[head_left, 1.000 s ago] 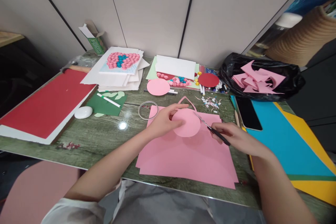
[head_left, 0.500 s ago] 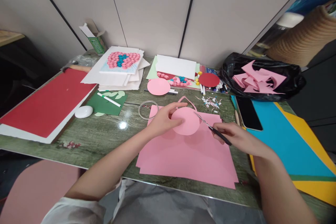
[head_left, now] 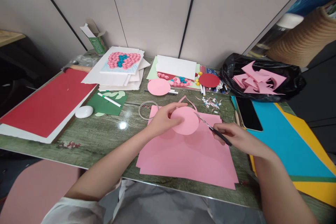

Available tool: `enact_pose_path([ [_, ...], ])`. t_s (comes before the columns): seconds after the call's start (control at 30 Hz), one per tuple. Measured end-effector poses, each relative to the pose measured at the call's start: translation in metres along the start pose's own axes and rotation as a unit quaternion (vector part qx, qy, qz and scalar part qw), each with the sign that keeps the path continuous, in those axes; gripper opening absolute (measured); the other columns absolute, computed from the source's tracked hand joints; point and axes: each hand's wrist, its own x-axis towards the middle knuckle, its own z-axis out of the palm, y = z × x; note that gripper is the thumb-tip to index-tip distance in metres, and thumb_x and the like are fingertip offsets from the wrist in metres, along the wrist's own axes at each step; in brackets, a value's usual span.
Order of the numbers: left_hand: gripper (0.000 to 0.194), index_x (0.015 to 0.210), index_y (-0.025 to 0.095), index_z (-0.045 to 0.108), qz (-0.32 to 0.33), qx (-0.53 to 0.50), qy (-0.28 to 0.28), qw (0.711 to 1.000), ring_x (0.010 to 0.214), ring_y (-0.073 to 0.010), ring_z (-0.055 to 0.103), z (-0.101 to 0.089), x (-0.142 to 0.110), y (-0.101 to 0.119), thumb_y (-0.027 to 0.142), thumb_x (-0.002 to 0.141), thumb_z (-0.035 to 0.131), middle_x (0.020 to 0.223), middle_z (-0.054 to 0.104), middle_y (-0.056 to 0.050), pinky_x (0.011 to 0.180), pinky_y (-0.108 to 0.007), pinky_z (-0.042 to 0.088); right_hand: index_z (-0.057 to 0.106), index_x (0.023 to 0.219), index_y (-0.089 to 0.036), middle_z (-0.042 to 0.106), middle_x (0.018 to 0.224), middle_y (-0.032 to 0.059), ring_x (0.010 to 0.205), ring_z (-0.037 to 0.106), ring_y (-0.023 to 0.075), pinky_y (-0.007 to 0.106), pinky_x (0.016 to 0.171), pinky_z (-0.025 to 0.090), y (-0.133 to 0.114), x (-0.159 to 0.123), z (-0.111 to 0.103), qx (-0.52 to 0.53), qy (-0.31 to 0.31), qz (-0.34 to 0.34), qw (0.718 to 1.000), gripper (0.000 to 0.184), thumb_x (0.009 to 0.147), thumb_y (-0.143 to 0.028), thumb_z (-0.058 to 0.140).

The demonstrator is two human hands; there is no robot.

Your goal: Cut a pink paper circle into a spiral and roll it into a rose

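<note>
My left hand (head_left: 168,119) pinches a round pink paper disc (head_left: 187,122) by its left side, thumb on top. The scissors (head_left: 211,127) are gripped by their black handles in my right hand (head_left: 231,134), their blade tips at the disc's upper right edge. A thin pink paper offcut (head_left: 193,102) curves up behind the disc. Beneath both lie several pink sheets (head_left: 183,161) stacked near the table's front edge. A metal ring (head_left: 140,112) lies just left of my left hand, partly over bare table. Another pink disc (head_left: 159,87) rests farther back.
To the right are a black bag (head_left: 225,73) of pink scraps, a phone (head_left: 249,113) and blue paper (head_left: 288,140). At left lie red paper (head_left: 49,101), a white oval object (head_left: 84,112) and green paper (head_left: 111,106). Tiny clippings (head_left: 211,103) and a red disc (head_left: 209,80) lie behind.
The pink disc in my left hand has shifted very slightly left. My right hand and the scissors stay almost in the same place.
</note>
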Motion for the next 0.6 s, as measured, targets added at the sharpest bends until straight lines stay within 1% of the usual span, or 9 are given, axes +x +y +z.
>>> enact_pose_path([
  [0.1,0.047,0.12,0.019,0.056,0.005,0.0,-0.014,1.0,0.098,-0.0211,0.058,0.0006,-0.0001,-0.0018,0.014,0.073,0.059,0.123,0.058,-0.009,0.075,-0.029,0.047,0.043,0.064,-0.02,0.044,0.06,-0.0034,0.06,0.041,0.0121,0.026,0.058,0.031,-0.0029,0.0004,0.0012,0.013,0.002,0.001,1.0,0.024,0.086,-0.029,0.043],
  [0.27,0.047,0.119,0.021,0.058,0.002,0.025,-0.032,0.999,0.093,-0.0201,0.059,0.0018,-0.0001,-0.0046,0.014,0.072,0.06,0.12,0.06,-0.007,0.069,-0.027,0.046,0.041,0.063,-0.02,0.043,0.061,-0.0035,0.06,0.041,0.0121,0.026,0.058,0.031,-0.004,0.0025,0.0043,0.02,-0.001,0.0,1.0,0.026,0.087,-0.031,0.042],
  [0.43,0.048,0.119,0.022,0.058,0.002,0.042,-0.037,0.998,0.089,-0.0186,0.059,0.0018,-0.0003,-0.0045,0.014,0.072,0.06,0.117,0.062,-0.005,0.068,-0.026,0.044,0.041,0.064,-0.02,0.043,0.061,-0.0035,0.061,0.043,0.0125,0.026,0.058,0.031,-0.0053,0.0043,0.0073,0.012,0.006,-0.002,1.0,0.026,0.087,-0.031,0.041],
  [0.6,0.048,0.12,0.023,0.057,0.007,0.048,-0.038,0.998,0.093,-0.019,0.057,0.0013,-0.0004,-0.0043,0.013,0.072,0.06,0.121,0.06,-0.006,0.07,-0.027,0.045,0.041,0.064,-0.02,0.044,0.061,-0.0034,0.061,0.042,0.0124,0.026,0.058,0.03,-0.0044,0.003,0.0057,0.0,0.009,-0.005,1.0,0.025,0.087,-0.028,0.04],
])
